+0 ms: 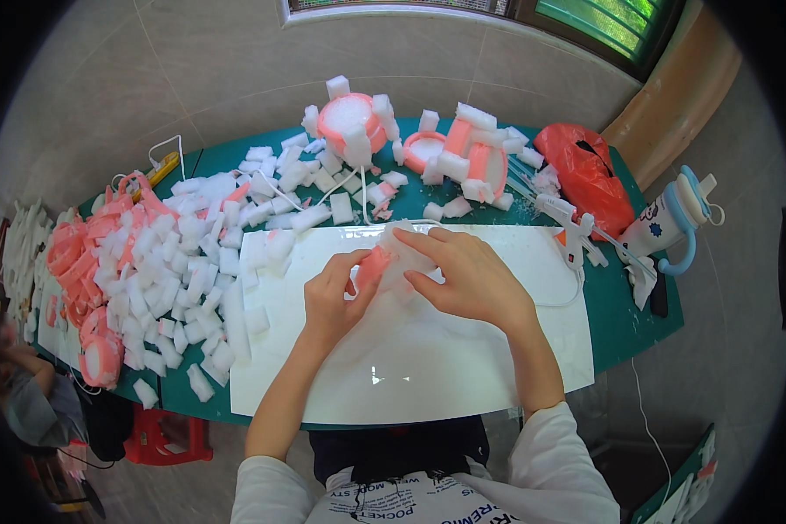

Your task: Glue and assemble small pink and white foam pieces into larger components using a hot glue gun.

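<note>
we've got left hand (332, 293) pinching pink strip (373, 269), slanted away-right | right hand (476, 275) gripping white foam (403, 247) on its right

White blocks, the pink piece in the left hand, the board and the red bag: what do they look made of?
White blocks: probably plastic foam, matte, with rough, fluffy-looking edges.
Pink piece: perhaps foam or soft plastic, fairly matte; its small view leaves this open.
White board: glossy, maybe plastic or coated; it mirrors bright spots.
Red bag: likely thin plastic film, shiny and crumpled.
</note>
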`<state>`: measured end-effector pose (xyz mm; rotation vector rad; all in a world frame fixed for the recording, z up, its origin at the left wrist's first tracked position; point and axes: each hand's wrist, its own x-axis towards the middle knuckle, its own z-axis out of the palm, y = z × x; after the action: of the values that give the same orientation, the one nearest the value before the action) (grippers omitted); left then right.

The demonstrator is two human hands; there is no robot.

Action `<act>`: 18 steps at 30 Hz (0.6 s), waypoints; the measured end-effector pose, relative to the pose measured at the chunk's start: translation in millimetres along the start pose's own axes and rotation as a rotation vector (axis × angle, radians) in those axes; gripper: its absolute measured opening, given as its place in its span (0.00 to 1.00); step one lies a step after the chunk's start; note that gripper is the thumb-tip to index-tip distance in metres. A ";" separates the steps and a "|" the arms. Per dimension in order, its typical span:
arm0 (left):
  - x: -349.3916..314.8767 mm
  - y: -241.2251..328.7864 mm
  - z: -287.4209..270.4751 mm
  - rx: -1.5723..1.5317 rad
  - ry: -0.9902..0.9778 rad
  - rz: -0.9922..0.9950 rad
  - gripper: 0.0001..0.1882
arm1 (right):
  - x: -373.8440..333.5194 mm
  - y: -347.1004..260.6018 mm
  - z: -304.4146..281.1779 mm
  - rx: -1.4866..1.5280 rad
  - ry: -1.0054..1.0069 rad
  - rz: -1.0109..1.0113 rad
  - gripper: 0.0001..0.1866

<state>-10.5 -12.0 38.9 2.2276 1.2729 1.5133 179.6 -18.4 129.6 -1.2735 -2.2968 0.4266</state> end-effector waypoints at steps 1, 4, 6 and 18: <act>0.2 0.5 -0.2 0.001 0.000 0.000 0.14 | 0.0 0.2 0.3 0.001 0.000 0.000 0.24; 1.0 1.3 -0.8 0.002 -0.002 0.041 0.17 | -0.3 -0.9 -0.7 0.000 0.001 -0.012 0.24; 0.1 -0.7 0.0 -0.016 -0.005 0.056 0.17 | 0.1 -3.1 -0.5 -0.016 -0.017 0.008 0.24; -0.1 0.7 0.0 -0.016 0.001 0.048 0.16 | -1.0 -8.2 2.1 -0.069 -0.038 0.018 0.24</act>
<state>-10.1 -12.5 39.3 2.2635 1.2119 1.5358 173.1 -23.6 131.6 -1.3305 -2.3516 0.3841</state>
